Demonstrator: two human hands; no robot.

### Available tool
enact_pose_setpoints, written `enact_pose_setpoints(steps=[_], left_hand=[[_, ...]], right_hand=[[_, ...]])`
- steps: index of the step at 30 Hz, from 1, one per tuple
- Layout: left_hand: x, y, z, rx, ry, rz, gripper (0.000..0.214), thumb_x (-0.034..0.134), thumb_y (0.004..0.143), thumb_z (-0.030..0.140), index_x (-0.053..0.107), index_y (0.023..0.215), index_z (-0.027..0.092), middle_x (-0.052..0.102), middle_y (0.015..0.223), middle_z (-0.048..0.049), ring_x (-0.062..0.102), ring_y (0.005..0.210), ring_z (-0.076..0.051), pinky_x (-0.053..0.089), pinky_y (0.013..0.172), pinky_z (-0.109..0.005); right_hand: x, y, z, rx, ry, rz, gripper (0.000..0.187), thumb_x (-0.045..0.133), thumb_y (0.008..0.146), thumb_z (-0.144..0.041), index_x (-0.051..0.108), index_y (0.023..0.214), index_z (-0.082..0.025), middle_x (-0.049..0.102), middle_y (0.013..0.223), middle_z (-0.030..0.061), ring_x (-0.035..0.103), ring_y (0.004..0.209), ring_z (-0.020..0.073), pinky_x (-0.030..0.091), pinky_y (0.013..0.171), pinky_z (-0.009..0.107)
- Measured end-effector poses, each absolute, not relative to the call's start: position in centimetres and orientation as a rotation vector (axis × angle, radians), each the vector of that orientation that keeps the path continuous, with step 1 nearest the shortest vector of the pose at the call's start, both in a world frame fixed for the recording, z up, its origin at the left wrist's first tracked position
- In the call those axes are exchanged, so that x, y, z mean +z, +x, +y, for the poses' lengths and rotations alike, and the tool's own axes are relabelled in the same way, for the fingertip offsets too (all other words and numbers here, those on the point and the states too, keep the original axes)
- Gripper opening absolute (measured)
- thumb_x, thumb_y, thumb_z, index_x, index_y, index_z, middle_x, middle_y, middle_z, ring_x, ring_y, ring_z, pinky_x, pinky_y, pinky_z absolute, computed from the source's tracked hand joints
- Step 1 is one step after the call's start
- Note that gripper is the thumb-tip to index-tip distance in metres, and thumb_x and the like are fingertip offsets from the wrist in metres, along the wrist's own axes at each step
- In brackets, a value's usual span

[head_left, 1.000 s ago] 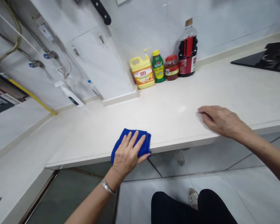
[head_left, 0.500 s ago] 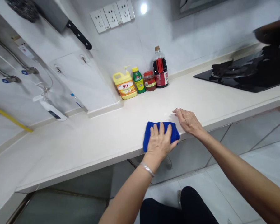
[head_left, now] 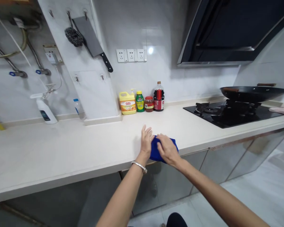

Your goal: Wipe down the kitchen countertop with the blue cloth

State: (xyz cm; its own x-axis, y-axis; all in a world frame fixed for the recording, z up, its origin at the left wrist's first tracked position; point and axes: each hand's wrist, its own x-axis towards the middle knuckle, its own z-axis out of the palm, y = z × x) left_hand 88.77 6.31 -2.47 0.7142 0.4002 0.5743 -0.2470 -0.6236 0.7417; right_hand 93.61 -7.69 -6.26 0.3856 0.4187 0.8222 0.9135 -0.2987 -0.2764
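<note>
Slid the blue cloth right along the near edge of the counter — swapped it from left hand, spread flat beside it, to right hand, laid over it; couldn't tell any grip.

Left hand flat, fingers spread; right hand just beside, grip seemingly curled.
</note>
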Motion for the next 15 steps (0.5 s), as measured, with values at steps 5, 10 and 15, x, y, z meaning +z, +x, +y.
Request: enact_pose_setpoints(steps=[5,10,15], left_hand=[[-0.4,82.4,13.3,0.904,2.13,0.202,0.054,0.036,0.101,0.04,0.046,0.15,0.019,0.068,0.134,-0.018,0.065,0.125,-0.026,0.051,0.109,-0.053],[-1.9,77.8,20.1,0.415,2.961,0.489,0.058,0.037,0.099,0.055,0.059,0.145,0.028,0.051,0.155,-0.0117,0.041,0.147,-0.045,0.03,0.114,-0.08],[-6.0,78.5,25.2,0.411,2.994,0.48,0.062,0.034,0.093,0.071,0.037,0.153,0.055,0.035,0.16,0.0111,0.036,0.15,-0.037,0.033,0.118,-0.073]], right_hand=[[-7.1,91.2,-5.8,-0.851,-2.072,-1.221,0.041,0.041,0.102,-0.028,0.07,0.129,-0.017,0.068,0.138,0.0164,0.059,0.134,0.0328,0.045,0.117,0.055],[-6.2,92.3,-7.7,-0.838,-2.081,-1.42,0.047,0.042,0.102,-0.039,0.065,0.138,-0.019,0.064,0.144,0.013,0.057,0.136,0.0302,0.043,0.119,0.051],[-7.5,96.5,-11.1,-0.863,-2.082,-1.628,0.057,0.041,0.096,-0.048,0.062,0.143,-0.02,0.063,0.145,0.01,0.056,0.138,0.0287,0.042,0.12,0.047]])
